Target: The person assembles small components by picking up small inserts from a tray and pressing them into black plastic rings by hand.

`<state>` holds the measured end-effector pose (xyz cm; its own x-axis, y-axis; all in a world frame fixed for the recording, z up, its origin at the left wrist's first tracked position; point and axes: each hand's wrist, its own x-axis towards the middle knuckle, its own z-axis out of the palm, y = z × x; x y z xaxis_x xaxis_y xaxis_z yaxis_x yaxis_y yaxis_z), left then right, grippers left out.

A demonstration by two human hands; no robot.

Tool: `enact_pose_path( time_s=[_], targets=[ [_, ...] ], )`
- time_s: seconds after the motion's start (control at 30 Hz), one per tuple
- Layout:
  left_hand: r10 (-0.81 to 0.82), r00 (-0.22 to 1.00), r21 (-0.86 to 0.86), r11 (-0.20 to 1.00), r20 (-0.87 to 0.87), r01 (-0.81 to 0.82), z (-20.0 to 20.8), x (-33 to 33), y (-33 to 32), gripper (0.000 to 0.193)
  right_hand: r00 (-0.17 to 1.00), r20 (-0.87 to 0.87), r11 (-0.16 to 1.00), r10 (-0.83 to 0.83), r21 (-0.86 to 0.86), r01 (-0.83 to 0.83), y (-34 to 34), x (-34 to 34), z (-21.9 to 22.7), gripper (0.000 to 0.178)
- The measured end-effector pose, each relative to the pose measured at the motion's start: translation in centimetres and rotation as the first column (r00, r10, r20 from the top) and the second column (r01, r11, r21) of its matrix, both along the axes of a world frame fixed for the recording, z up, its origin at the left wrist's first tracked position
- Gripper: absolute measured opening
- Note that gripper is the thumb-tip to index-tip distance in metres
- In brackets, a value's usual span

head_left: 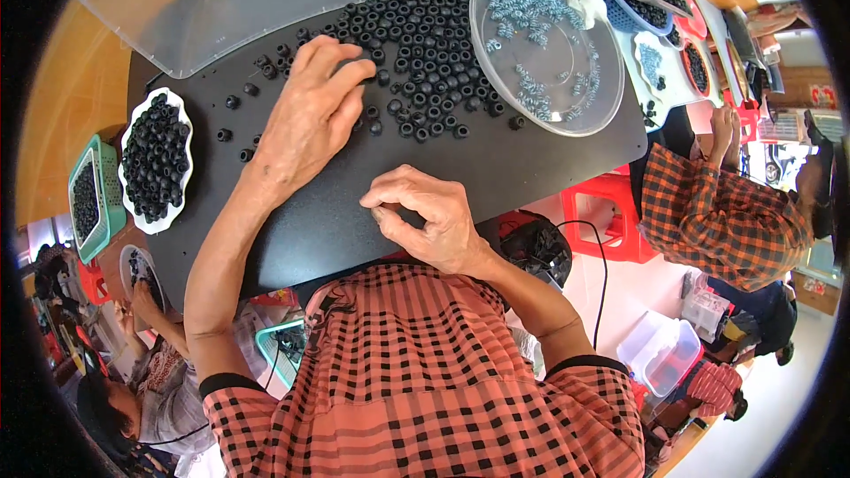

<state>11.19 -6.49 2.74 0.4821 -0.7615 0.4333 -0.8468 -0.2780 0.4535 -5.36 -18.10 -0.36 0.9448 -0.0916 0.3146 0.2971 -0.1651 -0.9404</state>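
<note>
Small black ring-shaped parts [425, 80], each with a hole, lie spread over the dark table. My left hand [310, 111] reaches over the near left side of this spread, its fingers bent and apart, with no part visible between them. Closer to my body, my right hand [429, 217] hovers over the bare near side of the table. Its thumb and index fingertips meet in a pinch, and whatever they hold is hidden. Toward the right stands a round clear tub [606, 111] with small bluish coil-like pieces [531, 13] inside.
A white scalloped dish [186, 155] heaped with black parts stands at the table's left edge, beside a green basket [113, 204]. A clear plastic bin [239, 13] is at the far left. People [717, 212] sit at both sides; red stools [602, 204] stand at right.
</note>
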Motion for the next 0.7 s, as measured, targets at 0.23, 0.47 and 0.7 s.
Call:
enact_pose_path(
  time_s=[0.23, 0.47, 0.7],
  targets=[
    [-0.198, 0.980, 0.061, 0.978, -0.024, 0.199, -0.8, 0.3, -2.6, 0.032, 0.999, 0.036, 1.000, -0.018, -0.008, 0.018, 0.1, 0.1, 0.0, 0.022],
    [-0.211, 0.977, 0.146, 0.967, 0.004, 0.208, -1.0, -0.1, -1.8, 0.029, 1.000, 0.030, 1.000, -0.007, -0.002, 0.007, 0.0, 0.1, 0.0, 0.021],
    [-0.063, 0.998, 0.220, 0.973, -0.007, 0.063, -0.5, -1.6, 1.9, 0.026, 1.000, 0.021, 1.000, 0.005, 0.009, -0.005, -0.1, 0.1, 0.1, 0.021]
  ],
)
